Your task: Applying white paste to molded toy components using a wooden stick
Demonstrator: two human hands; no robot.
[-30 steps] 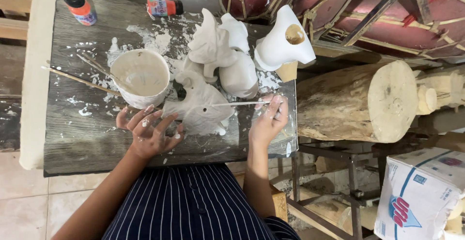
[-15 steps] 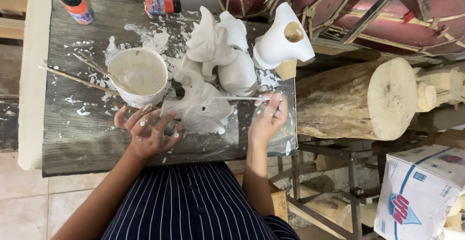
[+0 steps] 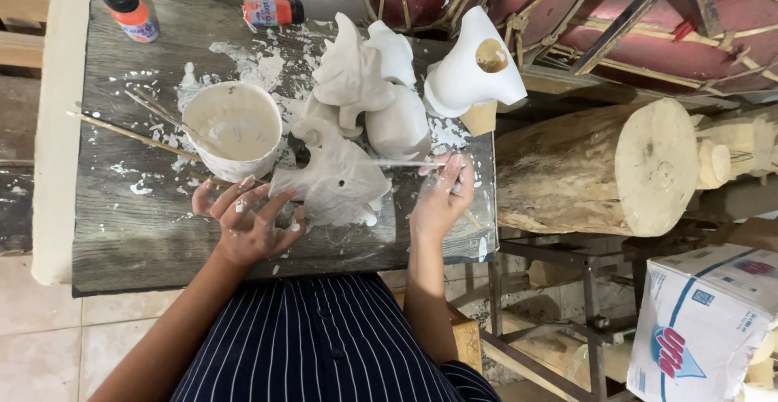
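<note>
Paint-splattered table (image 3: 121, 232): left hand (image 3: 247, 224) spread (palm up); right hand (image 3: 442, 199) grip pinching brush (image 3: 405, 163).

The table (image 3: 121, 232) is rough grey wood with white paint splashes; the carved figure (image 3: 332, 179) looks matt white.

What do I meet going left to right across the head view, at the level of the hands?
Left hand → white animal figure lying on the board → right hand holding a thin brush → log stump → cardboard box, lower down.
</note>
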